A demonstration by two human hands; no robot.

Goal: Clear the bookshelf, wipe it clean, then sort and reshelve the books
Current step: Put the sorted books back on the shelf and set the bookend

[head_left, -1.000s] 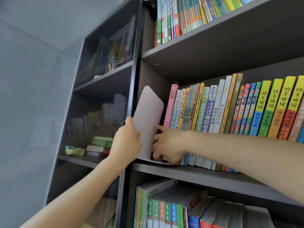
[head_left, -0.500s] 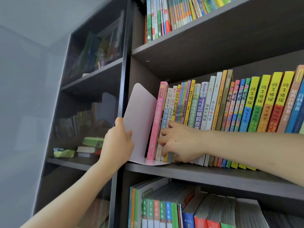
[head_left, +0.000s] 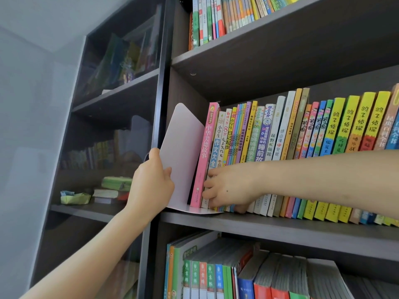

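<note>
A dark bookshelf [head_left: 280, 225] holds a long row of colourful books [head_left: 323, 152] on its middle board. At the row's left end stands a pale pink bookend [head_left: 183, 152], its foot lying under the first books. My left hand [head_left: 151, 186] grips the bookend's upright plate by its left edge. A tall pink book [head_left: 204, 156] leans against the plate. My right hand [head_left: 226, 188] presses flat on the spines of the books just right of it, fingers spread near their bottoms; it grips nothing that I can see.
Rows of books fill the board above [head_left: 226, 16] and the board below [head_left: 237, 275]. Left of the upright, behind a glass door [head_left: 103, 147], sit a green pencil case [head_left: 116, 183], folded paper [head_left: 74, 198] and more books.
The pink book and its neighbours have come upright and closed against the bookend. My right hand slid from the bookend's base onto the spines. My view shifted left.
</note>
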